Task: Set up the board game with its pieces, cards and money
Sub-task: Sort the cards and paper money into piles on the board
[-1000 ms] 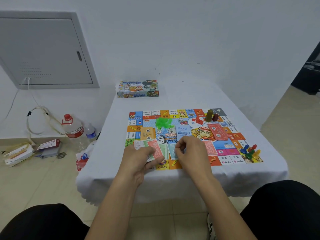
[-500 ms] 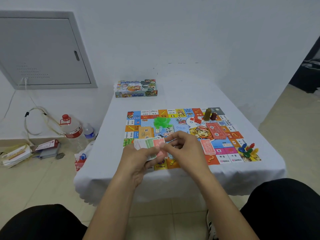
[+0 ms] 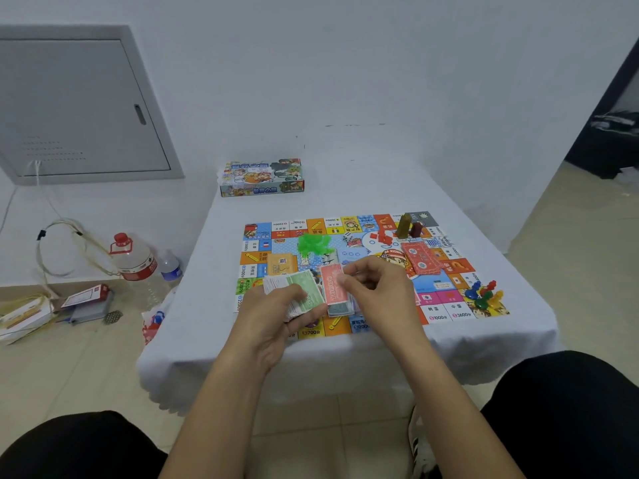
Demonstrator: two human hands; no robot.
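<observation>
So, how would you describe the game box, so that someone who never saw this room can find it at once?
Start at the white table with the colourful board spread on it. Look past the board to the table's far left corner, near the wall: the box lies there alone on the cloth. It is the only closed cardboard carton, printed with cartoon figures.

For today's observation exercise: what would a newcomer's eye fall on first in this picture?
The bright game board on the white table, with both hands over its near edge. The left hand holds a wad of green notes, the right hand pinches a red note. The game box lies at the far left corner.
</observation>
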